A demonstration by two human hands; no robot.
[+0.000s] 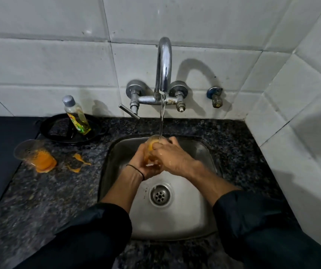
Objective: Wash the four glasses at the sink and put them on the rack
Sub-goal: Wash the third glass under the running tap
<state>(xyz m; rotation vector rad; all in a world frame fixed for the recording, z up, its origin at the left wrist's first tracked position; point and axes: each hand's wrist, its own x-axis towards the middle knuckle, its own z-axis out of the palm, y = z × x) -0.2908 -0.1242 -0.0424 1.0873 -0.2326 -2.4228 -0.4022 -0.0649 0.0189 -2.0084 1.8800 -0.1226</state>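
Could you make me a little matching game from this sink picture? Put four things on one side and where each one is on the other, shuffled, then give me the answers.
Things:
1. glass in the hands
2. glass with orange residue
3. soap bottle
4. drain

Places:
A. standing in the black dish by the wall
B. at the bottom of the sink
C. under the running tap, held by the left hand and the right hand
D. on the counter, left of the sink

Pairs: 1-C, 2-D, 3-A, 4-B
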